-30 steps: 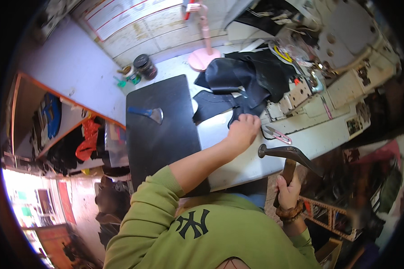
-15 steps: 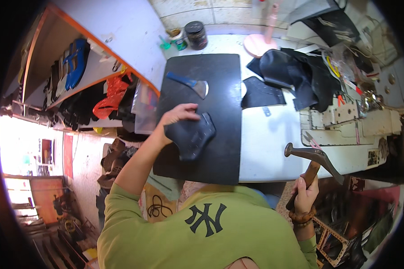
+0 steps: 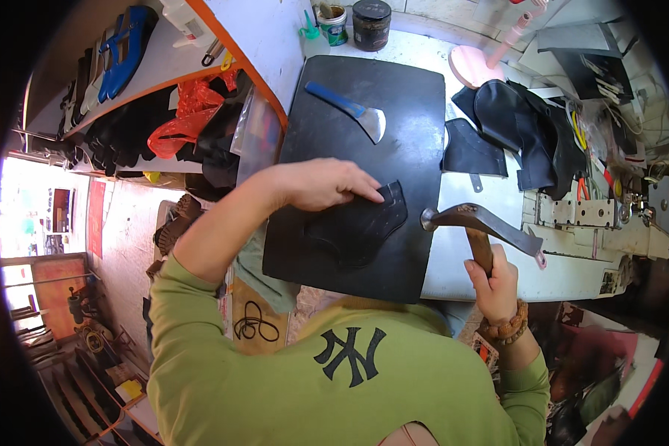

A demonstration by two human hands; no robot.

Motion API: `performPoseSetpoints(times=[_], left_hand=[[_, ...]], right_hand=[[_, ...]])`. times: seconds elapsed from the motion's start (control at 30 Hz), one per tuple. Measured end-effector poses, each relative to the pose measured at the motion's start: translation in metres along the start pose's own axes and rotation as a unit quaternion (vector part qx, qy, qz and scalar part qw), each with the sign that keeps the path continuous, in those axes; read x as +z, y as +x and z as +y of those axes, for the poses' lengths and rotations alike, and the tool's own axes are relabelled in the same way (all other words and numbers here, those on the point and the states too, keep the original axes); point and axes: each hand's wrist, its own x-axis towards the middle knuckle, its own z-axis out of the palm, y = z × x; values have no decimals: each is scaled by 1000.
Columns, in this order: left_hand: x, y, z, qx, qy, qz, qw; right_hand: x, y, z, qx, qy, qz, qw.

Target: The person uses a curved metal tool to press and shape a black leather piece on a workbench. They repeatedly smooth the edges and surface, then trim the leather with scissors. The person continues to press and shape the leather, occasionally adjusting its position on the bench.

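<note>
White tabletop [image 3: 498,215] carries a black work mat [image 3: 364,149] in front of you. Your left hand [image 3: 323,183] lies flat with fingers pressed together on a dark leather piece [image 3: 360,230], pinning it to the mat's near half. Your right hand [image 3: 494,279] is wrapped tight around the wooden handle of a hammer [image 3: 476,219], whose metal head hovers just beside the mat's right edge. Farther up the mat lies a blue-handled scraper [image 3: 349,109], with black leather pieces [image 3: 513,126] heaped to its right.
</note>
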Motion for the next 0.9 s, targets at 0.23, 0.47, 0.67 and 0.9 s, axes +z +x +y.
performPoseSetpoints(times=[0.23, 0.47, 0.67, 0.9], left_hand=[[47, -4, 43, -38, 242, 147, 958], [110, -12, 36, -61, 246, 257, 933], [113, -13, 32, -53, 230, 271, 933], [116, -12, 29, -68, 239, 265, 932]], right_hand=[[-3, 41, -20, -76, -121, 4, 990], [9, 87, -50, -186, -157, 2, 970], [2, 112, -46, -198, -291, -52, 935], [9, 99, -42, -168, -281, -71, 942]])
